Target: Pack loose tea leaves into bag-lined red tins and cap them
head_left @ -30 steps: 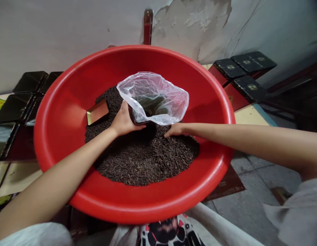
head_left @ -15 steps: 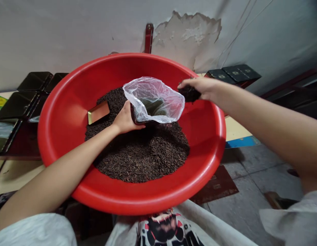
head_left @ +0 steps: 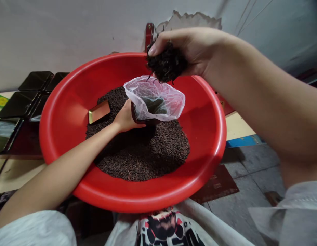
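My left hand [head_left: 127, 118] grips a dark tin [head_left: 145, 121] over the red basin [head_left: 212, 150]. A clear plastic bag [head_left: 173, 102] lines the tin, its mouth spread wide above the rim. Just over that mouth, my right hand [head_left: 194, 48] is closed around a clump of dark tea leaves [head_left: 168, 65], with some strands hanging toward the bag. Loose dark tea leaves [head_left: 137, 164] cover the basin's floor. On them, at the left, lies a small rectangular tin lid [head_left: 99, 112] with a gold edge.
Several black-topped tins [head_left: 18, 104] stand left of the basin, one with a plastic liner [head_left: 4, 129] showing. Behind the basin, a narrow dark red object [head_left: 149, 34] leans on the wall. A flat reddish-brown sheet [head_left: 217, 186] lies on the tiled floor [head_left: 258, 167] at the right.
My right hand has moved up and left with the tea leaves, from beside the bag to above its mouth. The left hand and the tin stay almost in place.
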The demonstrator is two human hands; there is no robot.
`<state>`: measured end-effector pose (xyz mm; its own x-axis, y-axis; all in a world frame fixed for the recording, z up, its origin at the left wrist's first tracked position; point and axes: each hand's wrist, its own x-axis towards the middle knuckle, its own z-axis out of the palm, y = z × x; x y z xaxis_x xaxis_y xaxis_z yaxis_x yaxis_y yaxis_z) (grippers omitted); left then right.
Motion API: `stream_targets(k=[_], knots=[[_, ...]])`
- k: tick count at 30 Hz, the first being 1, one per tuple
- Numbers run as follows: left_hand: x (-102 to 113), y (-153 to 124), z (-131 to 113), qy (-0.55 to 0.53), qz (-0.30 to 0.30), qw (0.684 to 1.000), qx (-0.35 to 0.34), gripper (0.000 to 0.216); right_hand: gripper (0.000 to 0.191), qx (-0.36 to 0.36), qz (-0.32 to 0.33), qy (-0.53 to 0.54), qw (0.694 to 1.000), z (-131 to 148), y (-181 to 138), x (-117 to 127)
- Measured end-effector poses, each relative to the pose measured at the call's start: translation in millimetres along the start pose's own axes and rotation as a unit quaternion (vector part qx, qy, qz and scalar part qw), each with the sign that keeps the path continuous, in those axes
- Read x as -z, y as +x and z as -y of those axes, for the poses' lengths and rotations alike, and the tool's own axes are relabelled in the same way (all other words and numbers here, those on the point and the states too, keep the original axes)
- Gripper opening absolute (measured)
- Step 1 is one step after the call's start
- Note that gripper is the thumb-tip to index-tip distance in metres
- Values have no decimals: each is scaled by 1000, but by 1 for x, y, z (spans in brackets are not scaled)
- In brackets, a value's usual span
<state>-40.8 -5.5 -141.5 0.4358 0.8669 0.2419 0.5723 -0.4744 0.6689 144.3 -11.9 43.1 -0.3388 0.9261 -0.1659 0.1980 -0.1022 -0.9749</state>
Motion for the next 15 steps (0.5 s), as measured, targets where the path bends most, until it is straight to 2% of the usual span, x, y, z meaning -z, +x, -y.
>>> stream_targets(k=[2, 4, 8, 11, 15], knots=[[0, 1, 0, 3, 2, 1000, -8, 110, 20, 26, 14, -14, 999, -6, 0, -4], [0, 1, -1, 2, 4, 1000, -9, 109, 13, 47, 0, -57, 997, -12, -1, -9], [0, 1, -1, -2, 4, 1000, 1, 111, 24, 61, -68, -215, 972, -20, -2, -15], [-1, -1, -1, -18, -11, 1000, -3, 109, 32, 90, -80, -343, 932, -25, 2, -16], [-1, -2, -2, -33, -14, 999, -2, 107, 35, 109, -68, -498, 858, -32, 10, -11]])
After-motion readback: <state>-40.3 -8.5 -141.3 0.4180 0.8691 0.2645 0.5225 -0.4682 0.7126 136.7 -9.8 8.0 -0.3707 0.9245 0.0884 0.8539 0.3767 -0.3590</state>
